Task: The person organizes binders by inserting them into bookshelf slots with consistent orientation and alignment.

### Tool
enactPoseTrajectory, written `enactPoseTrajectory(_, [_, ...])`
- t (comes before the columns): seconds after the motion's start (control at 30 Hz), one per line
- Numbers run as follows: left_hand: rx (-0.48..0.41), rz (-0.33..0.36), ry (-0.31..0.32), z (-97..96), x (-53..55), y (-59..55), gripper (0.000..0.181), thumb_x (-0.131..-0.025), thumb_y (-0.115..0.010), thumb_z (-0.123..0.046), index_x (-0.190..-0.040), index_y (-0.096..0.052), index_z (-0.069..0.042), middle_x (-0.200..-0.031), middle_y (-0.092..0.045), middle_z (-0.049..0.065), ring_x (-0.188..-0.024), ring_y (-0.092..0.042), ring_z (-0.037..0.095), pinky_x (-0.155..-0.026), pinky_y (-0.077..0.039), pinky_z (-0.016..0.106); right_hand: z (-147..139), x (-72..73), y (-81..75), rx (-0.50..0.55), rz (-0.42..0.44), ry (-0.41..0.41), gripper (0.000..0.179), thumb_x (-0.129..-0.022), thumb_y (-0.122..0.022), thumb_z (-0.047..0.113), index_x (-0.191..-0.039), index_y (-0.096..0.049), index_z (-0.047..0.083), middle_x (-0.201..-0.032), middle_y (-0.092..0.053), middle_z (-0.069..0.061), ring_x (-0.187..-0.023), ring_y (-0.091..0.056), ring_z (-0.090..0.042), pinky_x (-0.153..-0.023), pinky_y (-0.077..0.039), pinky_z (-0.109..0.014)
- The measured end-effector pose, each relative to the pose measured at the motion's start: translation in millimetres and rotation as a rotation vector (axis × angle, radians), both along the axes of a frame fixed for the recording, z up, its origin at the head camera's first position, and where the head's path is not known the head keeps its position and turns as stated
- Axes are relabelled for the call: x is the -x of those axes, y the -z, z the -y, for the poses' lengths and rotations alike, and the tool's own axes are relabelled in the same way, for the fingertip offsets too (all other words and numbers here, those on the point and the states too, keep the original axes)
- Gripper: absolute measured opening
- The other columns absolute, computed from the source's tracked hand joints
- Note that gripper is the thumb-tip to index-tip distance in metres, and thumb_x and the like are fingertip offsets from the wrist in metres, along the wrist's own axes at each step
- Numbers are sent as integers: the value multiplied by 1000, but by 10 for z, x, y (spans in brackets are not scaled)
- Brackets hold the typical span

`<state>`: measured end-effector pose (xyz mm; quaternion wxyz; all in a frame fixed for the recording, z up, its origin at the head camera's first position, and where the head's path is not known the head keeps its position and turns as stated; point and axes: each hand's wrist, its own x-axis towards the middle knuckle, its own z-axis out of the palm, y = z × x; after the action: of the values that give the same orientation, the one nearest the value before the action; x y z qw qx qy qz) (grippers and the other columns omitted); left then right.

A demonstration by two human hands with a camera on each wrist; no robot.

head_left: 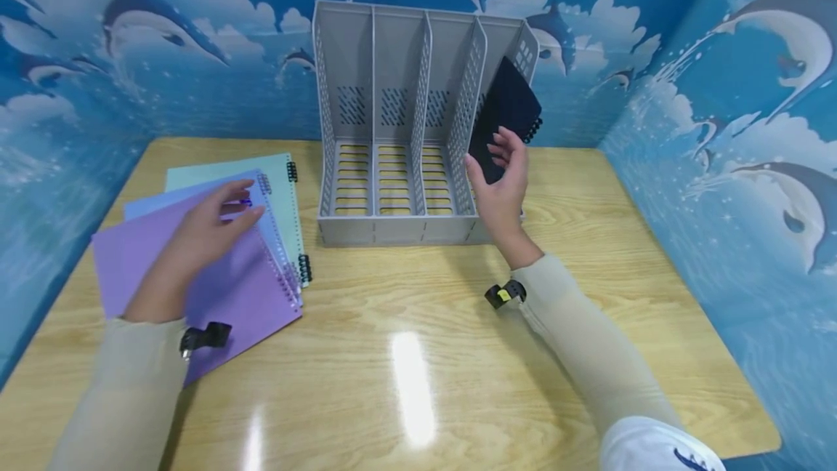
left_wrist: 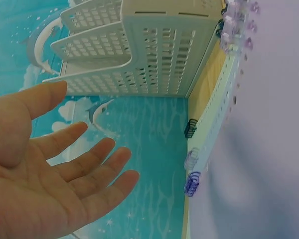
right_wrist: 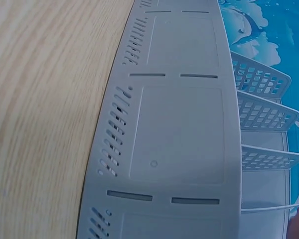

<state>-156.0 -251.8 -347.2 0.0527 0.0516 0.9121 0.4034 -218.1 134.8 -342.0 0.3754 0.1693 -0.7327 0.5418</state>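
A grey file organizer [head_left: 405, 230] with upright dividers stands on the table. In its rightmost compartment leans a black spiral notebook [head_left: 513, 104], tilted to the right. My right hand [head_left: 502, 184] is in front of that notebook, its fingers loosely bent and apart from the thumb; whether it touches the notebook I cannot tell. Over on the left, my left hand [head_left: 209, 235] hovers above a purple notebook [head_left: 229, 296] with spread, relaxed fingers and an empty palm. Beneath the purple one lie a blue notebook [head_left: 147, 207] and a mint green notebook [head_left: 216, 171], fanned out.
The wooden table [head_left: 353, 369] meets a wall covering [head_left: 229, 107] printed with dolphins at the back and sides. Three compartments of the organizer, left of the black notebook, show bare slotted bottoms. Both wrists carry black straps with small devices.
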Motion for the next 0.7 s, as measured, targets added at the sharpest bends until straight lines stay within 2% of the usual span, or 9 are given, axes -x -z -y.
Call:
enactPoseTrajectory(0.1, [5,-5,-15,42,-9,-17,69,-102,-46,-42,-155,-20,-7,-148,-31,32,-131,-34,54,-101,-33,68,-41,84,105,-17,18,-8,53,-88,-69,1,-133,-43,-6,-126,-50,-20,-114,-52,-36,-99,-41,-46])
enactPoseTrajectory(0.17, [7,-8,-26,60,-9,-27,69,-102,-46,-42,-155,-20,-6,-148,-31,32,-131,-34,54,-101,-33,68,-39,92,115,-24,29,-14,53,-88,-69,1,-133,-43,-6,-126,-50,-19,-114,-52,-34,-99,-41,-43])
enactPoseTrajectory(0.43, [12,-8,-48,120,-30,-56,71,-101,-48,-43,-154,-20,-4,-147,-31,34,-130,-34,55,-102,-32,68,128,-148,-129,0,57,-70,50,-88,-64,-9,-130,-40,-17,-123,-47,-32,-110,-48,-47,-96,-39,-58])
enactPoseTrajectory(0.53, [6,-2,-51,138,-40,-60,72,-101,-48,-43,-154,-20,-4,-148,-30,34,-130,-33,56,-102,-32,68,161,-187,-175,10,67,-77,50,-88,-64,-9,-130,-39,-17,-122,-48,-33,-110,-48,-48,-97,-40,-56])
enactPoseTrajectory(0.7, [13,27,-72,187,-43,-68,73,-101,-47,-44,-154,-19,-3,-149,-27,34,-131,-31,57,-101,-31,69,205,-200,-188,16,70,-78,50,-87,-66,-7,-130,-41,-17,-120,-50,-32,-108,-51,-47,-96,-43,-43])
